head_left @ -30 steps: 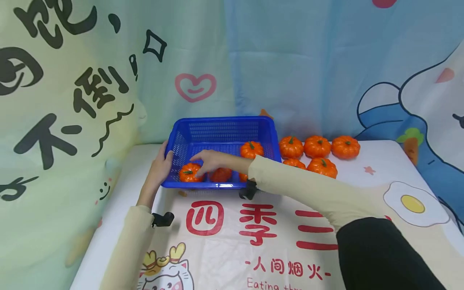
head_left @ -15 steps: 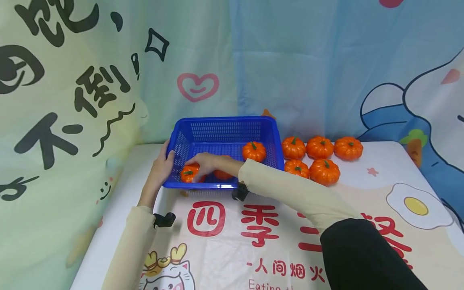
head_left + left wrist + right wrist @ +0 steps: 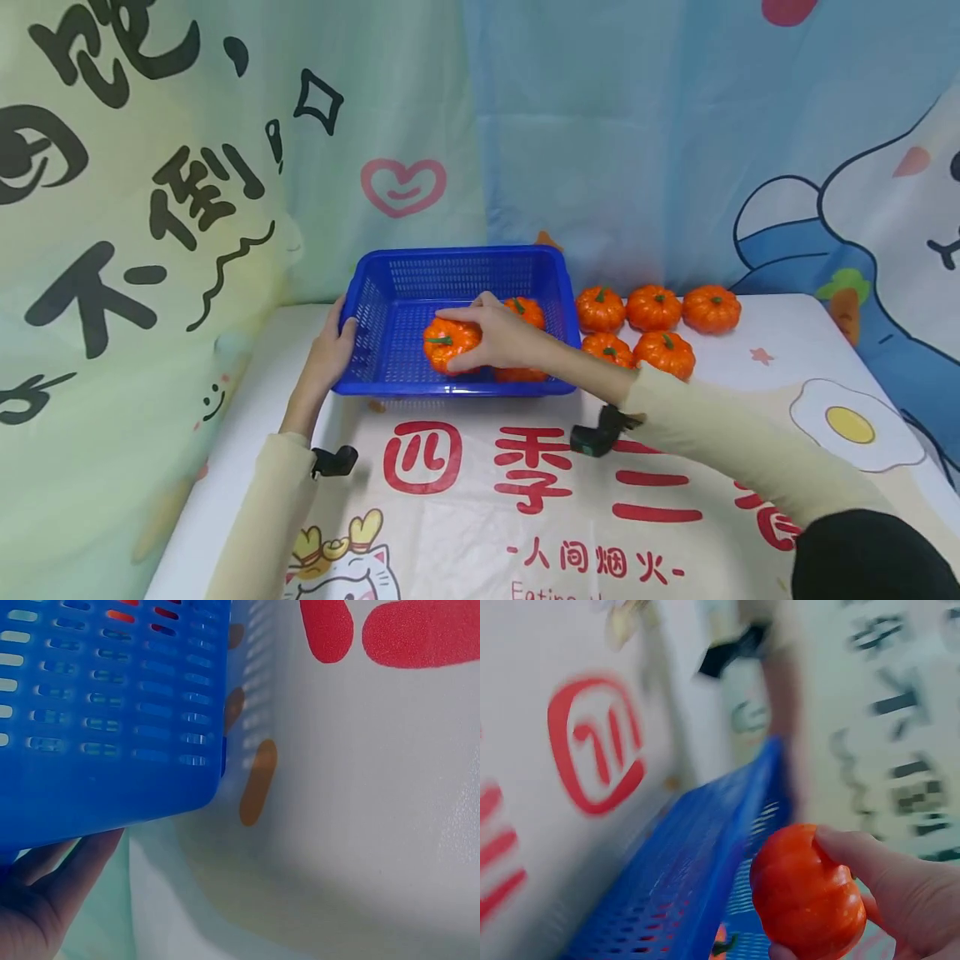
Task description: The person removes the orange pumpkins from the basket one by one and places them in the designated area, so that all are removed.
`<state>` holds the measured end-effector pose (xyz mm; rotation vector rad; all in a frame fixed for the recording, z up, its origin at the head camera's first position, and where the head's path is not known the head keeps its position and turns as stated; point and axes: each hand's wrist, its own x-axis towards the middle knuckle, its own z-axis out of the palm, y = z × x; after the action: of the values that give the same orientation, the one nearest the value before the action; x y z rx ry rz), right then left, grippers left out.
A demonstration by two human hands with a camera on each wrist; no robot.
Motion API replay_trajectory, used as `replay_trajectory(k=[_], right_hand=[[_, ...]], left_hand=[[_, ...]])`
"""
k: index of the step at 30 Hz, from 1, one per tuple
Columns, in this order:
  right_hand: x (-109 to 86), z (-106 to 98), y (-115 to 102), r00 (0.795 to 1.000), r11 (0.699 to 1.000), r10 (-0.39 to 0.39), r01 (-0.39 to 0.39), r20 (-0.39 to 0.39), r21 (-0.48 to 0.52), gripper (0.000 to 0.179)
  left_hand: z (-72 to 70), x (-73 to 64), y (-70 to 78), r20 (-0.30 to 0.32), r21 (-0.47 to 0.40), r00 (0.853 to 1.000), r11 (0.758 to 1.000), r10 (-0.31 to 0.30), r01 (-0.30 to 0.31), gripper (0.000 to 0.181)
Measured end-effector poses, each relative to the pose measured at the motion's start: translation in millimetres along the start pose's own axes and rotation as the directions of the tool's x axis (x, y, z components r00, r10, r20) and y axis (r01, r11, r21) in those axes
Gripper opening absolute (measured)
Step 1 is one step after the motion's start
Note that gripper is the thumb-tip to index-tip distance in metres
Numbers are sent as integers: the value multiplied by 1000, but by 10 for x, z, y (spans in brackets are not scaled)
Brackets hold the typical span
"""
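Observation:
A small orange pumpkin [image 3: 450,344] with a green stem is held by my right hand [image 3: 498,337], fingers and thumb around its side, over the blue plastic basket [image 3: 457,389]. In the right wrist view the same pumpkin [image 3: 804,896] is raised beside the basket wall [image 3: 697,855]. My left hand [image 3: 330,350] grips the basket's left end. From the left wrist, fingers [image 3: 90,859] show against the basket's outside [image 3: 112,780]. Another pumpkin [image 3: 525,311] lies in the basket on the right, and one more [image 3: 520,375] is partly hidden under my right forearm.
Right of the basket, several pumpkins [image 3: 654,308] stand in two rows on the printed tablecloth [image 3: 480,475]. A printed curtain [image 3: 600,150] hangs close behind the basket. A black wrist camera [image 3: 596,432] sits on my right wrist.
My right hand has taken hold of the pumpkin at the basket's left front and moved it up and to the right. The left hand stays at the basket's end.

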<state>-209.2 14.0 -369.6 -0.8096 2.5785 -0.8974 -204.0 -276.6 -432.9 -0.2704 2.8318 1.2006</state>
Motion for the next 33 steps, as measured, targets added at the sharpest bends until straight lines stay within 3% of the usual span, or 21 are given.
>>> replay_trajectory(k=[5,9,16,21,24,27,33], right_hand=[[-701,-105,102,997,988,7,5,-75,158,72],[-1106,-138,255,994,974,80,-61,-80,219,72],[-1413,-162,496,985,957,145,-117,-91,266,74],[-1525,-230,669,968,967,173,-131,-182,220,73],[-1626,-334,866,946,972,202,-162,-254,169,73],[-1744,-502,1157,911,969,244,-218,-333,114,74],[-1988,-832,1925,807,927,339,-375,-484,24,79]], left_hand=[[-101,-104,-68,-3,26,1000,999,-29,29,59],[-133,-121,-69,4,19,1000,1000,-20,20,60],[-110,-66,-53,-5,21,1000,1000,5,-5,61],[-74,-51,-39,3,15,1000,1000,7,-7,61],[-53,-52,-29,15,16,1000,1000,0,0,60],[-31,-53,-16,24,17,1000,1000,-6,6,60],[-5,-44,35,26,17,1000,1000,5,-5,61]])
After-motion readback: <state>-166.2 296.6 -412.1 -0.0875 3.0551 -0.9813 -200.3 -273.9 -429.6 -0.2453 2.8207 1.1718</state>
